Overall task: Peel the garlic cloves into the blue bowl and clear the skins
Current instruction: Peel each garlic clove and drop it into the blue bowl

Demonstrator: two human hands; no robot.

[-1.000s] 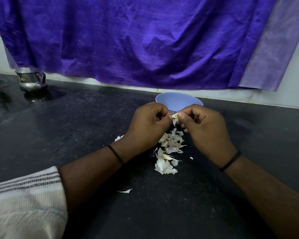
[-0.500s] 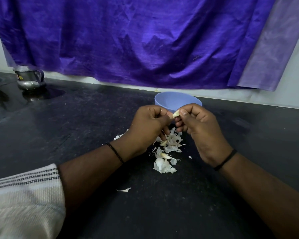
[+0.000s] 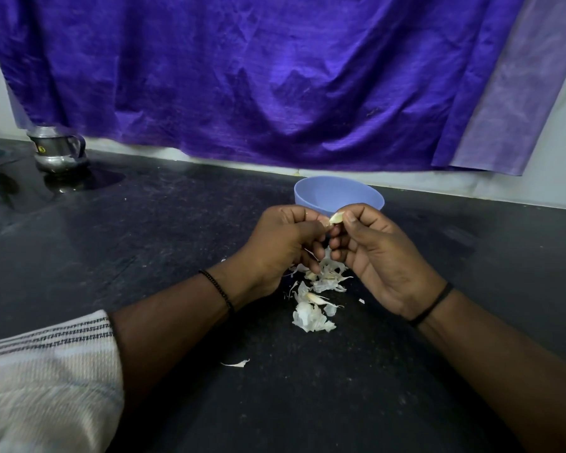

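Your left hand [image 3: 284, 243] and right hand [image 3: 369, 253] pinch the small pale garlic clove [image 3: 336, 218] with curled fingers, its long axis tilted up-right, above the papery white skins [image 3: 320, 289] on the dark speckled desk [image 3: 177, 243], before the round blue plastic bowl [image 3: 338, 194].

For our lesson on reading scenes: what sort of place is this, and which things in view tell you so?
Probably a home kitchen: a dark stone counter against the wall, a steel jug at its back left, and garlic skins piled before a blue bowl.
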